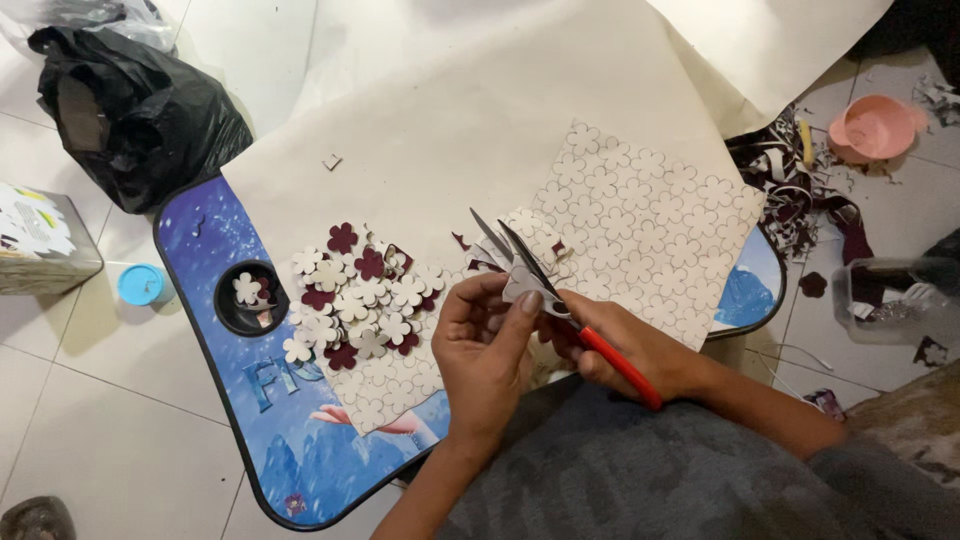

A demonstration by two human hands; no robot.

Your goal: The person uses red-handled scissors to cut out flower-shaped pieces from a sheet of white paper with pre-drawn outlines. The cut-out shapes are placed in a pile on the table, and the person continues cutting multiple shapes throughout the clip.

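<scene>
Nearest the camera, the left hand (487, 345) pinches a small white flower-shaped cutout (528, 284) between thumb and fingers, closed on it. Just beside it at 3 o'clock, the right hand (622, 350) is wrapped around the red handles of a pair of red-handled scissors (560, 300), whose grey blades stand open and point toward 11 o'clock, with the cutout sitting in their crotch. To do this cut well, in my judgement, the left hand should turn the piece into the blades rather than steer the scissors, taking short bites around each petal and keeping the fingertips clear of the edges.

The cutout lies at the left hand's fingertips, toward 1 o'clock from its palm, touching the blades.

At 9 o'clock from the hands, a loose pile of white and maroon flower cutouts (358, 300) rests on the blue picture-printed lap surface (215, 250), and a round black cup recess (250, 298) in it holds 1 or 2 more. At 1 o'clock lies a white sheet scored with rows of flower outlines (650, 225). Beyond it spreads a large cream paper sheet (470, 110). Far off, a black plastic bag (135, 115) sits at 10 o'clock and a pink bowl (875, 127) at 2 o'clock on the tiled floor.
</scene>
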